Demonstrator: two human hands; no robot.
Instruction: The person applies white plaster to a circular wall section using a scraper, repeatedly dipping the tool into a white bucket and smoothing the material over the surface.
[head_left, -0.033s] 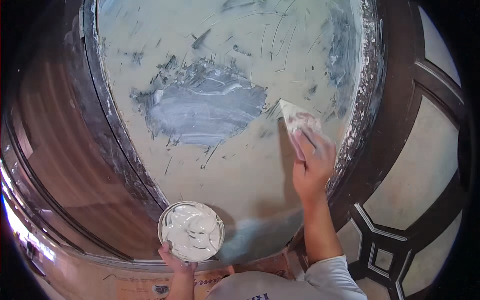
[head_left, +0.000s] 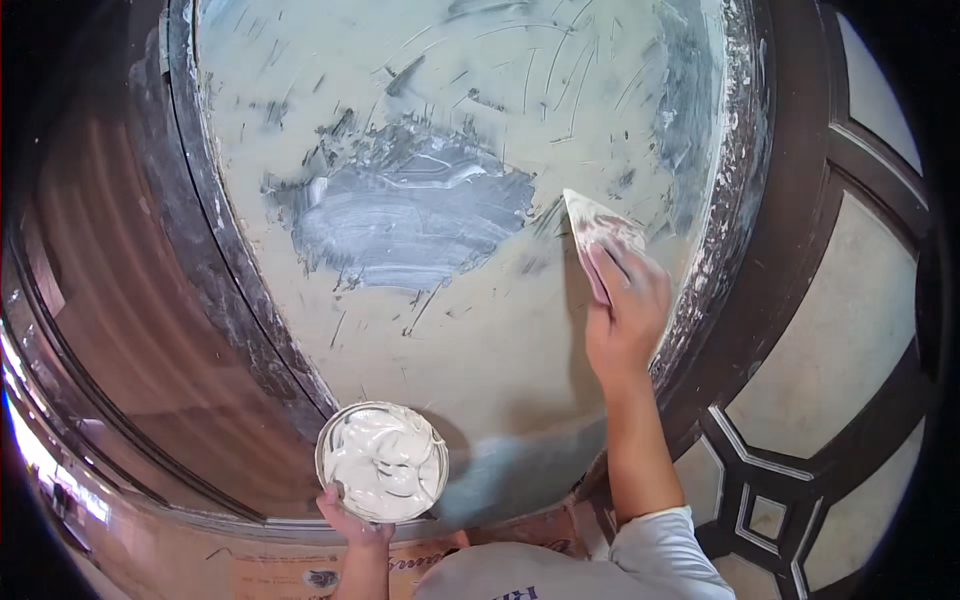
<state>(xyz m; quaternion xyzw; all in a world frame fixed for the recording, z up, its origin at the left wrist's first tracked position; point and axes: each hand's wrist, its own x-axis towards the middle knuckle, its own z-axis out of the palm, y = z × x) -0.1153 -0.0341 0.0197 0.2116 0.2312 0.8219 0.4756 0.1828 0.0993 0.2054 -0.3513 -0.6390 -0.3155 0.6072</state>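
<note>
My left hand (head_left: 355,520) grips the near left rim of a round tub (head_left: 322,465) at the lower middle. Thick white putty (head_left: 385,450) with swirl marks fills it. In my right hand (head_left: 630,315), the fingers are closed round a putty knife (head_left: 608,228) with a broad, pinkish blade smeared white. Its pointed corner lies at the pale panel (head_left: 480,345), just right of a large grey-white patch (head_left: 415,220); whether it touches the surface I cannot tell. Scratches and dark streaks mark the panel around the blade.
A worn dark frame edge (head_left: 735,180) with flaking white bits borders the panel on the right. On the left runs another dark edge (head_left: 215,190) beside a brown glossy surface (head_left: 130,270). Dark mouldings (head_left: 765,455) with pale insets stand at right; printed cardboard (head_left: 270,575) lies below.
My right hand has shifted the putty knife very slightly up and to the right. The left hand and the tub stay where they were.
</note>
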